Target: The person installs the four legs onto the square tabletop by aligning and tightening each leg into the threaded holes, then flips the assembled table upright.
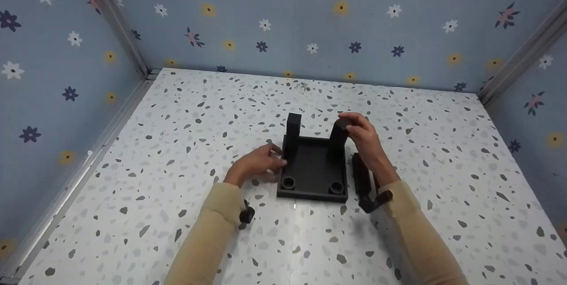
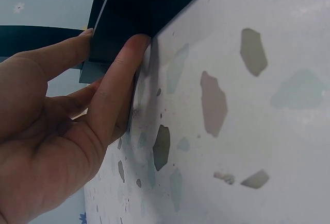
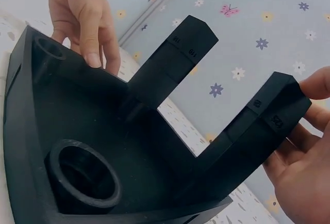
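A black tray-shaped base (image 1: 312, 165) lies flat on the table, hollow side up, like a small stool turned over. Two black square-section legs stand at its far corners: the left leg (image 1: 293, 132) and the right leg (image 1: 338, 136). Round sockets show at the near corners, a left socket (image 1: 288, 182) and a right socket (image 3: 85, 175). My left hand (image 1: 259, 161) grips the base's left side, thumb at the rim and other fingers against the wall. Fingers and thumb of my right hand (image 1: 365, 136) hold the right leg near its top.
Another black bar-shaped piece (image 1: 361, 172) lies right of the base, partly hidden by the right forearm. Wrist cameras sit on both sleeves. Flowered walls (image 1: 292, 23) enclose the back and sides of the speckled white table (image 1: 199, 112).
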The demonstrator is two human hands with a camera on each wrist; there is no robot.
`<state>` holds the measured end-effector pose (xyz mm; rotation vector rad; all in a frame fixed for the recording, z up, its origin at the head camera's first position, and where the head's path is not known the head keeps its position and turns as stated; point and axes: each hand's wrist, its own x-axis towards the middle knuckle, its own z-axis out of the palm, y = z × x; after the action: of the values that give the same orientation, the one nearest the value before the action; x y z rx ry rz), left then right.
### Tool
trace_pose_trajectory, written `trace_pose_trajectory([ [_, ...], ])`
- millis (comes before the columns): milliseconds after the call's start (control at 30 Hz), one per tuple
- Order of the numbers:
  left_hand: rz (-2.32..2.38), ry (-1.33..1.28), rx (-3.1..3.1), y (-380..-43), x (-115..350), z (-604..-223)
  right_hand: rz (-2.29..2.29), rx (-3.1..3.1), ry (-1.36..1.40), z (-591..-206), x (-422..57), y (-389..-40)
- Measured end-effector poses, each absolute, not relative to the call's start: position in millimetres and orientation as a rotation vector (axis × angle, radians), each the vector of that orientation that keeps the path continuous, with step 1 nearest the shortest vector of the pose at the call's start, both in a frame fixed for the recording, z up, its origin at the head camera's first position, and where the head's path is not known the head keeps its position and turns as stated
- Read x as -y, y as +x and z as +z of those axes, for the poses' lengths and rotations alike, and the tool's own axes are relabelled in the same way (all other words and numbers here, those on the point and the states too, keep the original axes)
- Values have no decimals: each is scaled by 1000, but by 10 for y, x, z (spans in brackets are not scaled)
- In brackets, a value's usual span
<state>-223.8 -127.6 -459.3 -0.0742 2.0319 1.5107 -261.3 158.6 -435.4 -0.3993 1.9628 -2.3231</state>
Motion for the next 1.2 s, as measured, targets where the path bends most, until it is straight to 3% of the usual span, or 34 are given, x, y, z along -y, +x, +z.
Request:
trace_pose_trajectory([
  [767, 1496, -72, -2044, -2240, 1277, -4586, -2174, -2402, -204, -4390, -1512, -2505],
  [1200, 1479, -57, -2065, -2246, 1279, -4588, -2268, -2178, -293, -4373, -1579, -2593],
])
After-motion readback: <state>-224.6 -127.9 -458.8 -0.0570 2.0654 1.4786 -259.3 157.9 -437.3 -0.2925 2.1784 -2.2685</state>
